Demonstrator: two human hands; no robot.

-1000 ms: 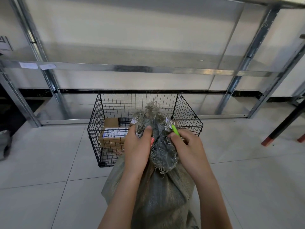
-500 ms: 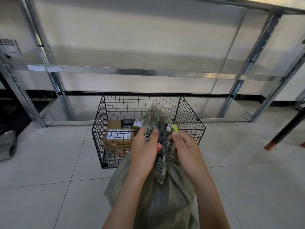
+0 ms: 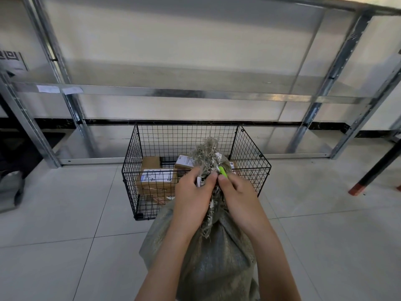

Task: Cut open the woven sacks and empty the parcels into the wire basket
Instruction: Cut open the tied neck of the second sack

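Note:
A grey-green woven sack (image 3: 212,257) stands upright on the floor in front of me, its frayed neck (image 3: 207,151) bunched at the top. My left hand (image 3: 192,196) grips the bunched neck from the left. My right hand (image 3: 238,194) holds a small green-handled cutter (image 3: 222,172) against the neck, thumb close to my left thumb. Behind the sack stands a black wire basket (image 3: 132,161) with several brown cardboard parcels (image 3: 156,181) inside. The cutter's blade is hidden in the fibres.
A metal shelving rack (image 3: 173,94) runs along the wall behind the basket, its lowest shelf near floor level. A black table leg with an orange foot (image 3: 358,189) stands at the right. A grey object (image 3: 10,187) lies at the left edge. Pale floor tiles surround the sack.
My hands have closed in on the sack's neck, the thumbs now nearly touching. The view has shifted slightly; the basket and sack stay in place.

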